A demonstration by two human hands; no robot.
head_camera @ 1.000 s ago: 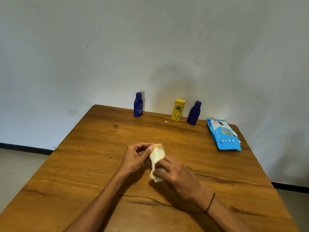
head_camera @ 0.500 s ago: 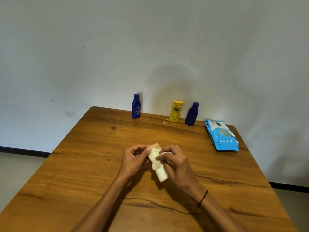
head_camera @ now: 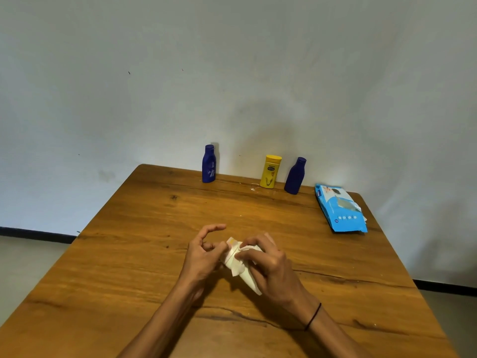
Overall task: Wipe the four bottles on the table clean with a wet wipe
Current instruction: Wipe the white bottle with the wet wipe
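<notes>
Between both my hands lies the cream bottle [head_camera: 244, 276], just above the wooden table [head_camera: 134, 254] near its middle. My right hand [head_camera: 271, 264] curls round the bottle's body and clamps the wet wipe [head_camera: 238, 267] against it; my left hand [head_camera: 204, 254] pinches the cap end with the thumb and lower fingers, while its forefinger arches free above.

Most of the bottle is covered: my right fingers and the wipe hide the upper body, and only a sliver of the yellowish cap [head_camera: 231, 241] shows between the two hands. Where wipe ends and bottle begins I cannot make out, both being pale. The base pokes out under my right palm.

Its long axis is tilted, cap pointing away from me and to the left, base toward me and to the right.

Far behind the cream bottle, along the table's back edge by the wall, stand a dark blue bottle [head_camera: 208, 164], a yellow bottle [head_camera: 270, 171] and a second dark blue bottle [head_camera: 295, 176], all upright. Right of those, well apart from my hands, the blue wipe pack [head_camera: 340, 209] lies flat.
</notes>
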